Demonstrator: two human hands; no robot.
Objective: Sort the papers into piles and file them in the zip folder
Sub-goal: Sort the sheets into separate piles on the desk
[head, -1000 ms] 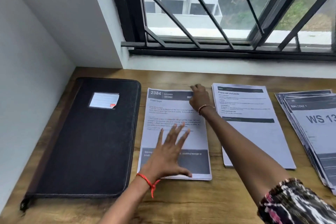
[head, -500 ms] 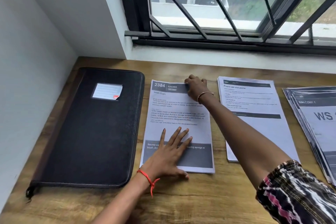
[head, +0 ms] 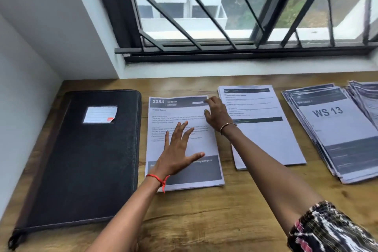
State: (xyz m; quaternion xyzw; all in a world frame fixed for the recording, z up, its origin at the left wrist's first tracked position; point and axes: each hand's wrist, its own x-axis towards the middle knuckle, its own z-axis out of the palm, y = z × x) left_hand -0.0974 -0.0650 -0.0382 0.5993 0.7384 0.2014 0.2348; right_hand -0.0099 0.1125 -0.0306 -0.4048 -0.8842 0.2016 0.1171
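Centrally, rectangular paper pile, leathery zip folder

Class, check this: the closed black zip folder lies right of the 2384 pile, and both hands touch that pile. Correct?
No. The head view shows the zip folder lying left of the 2384 pile, not right. It is closed and black, and the left hand and right hand both touch that pile.
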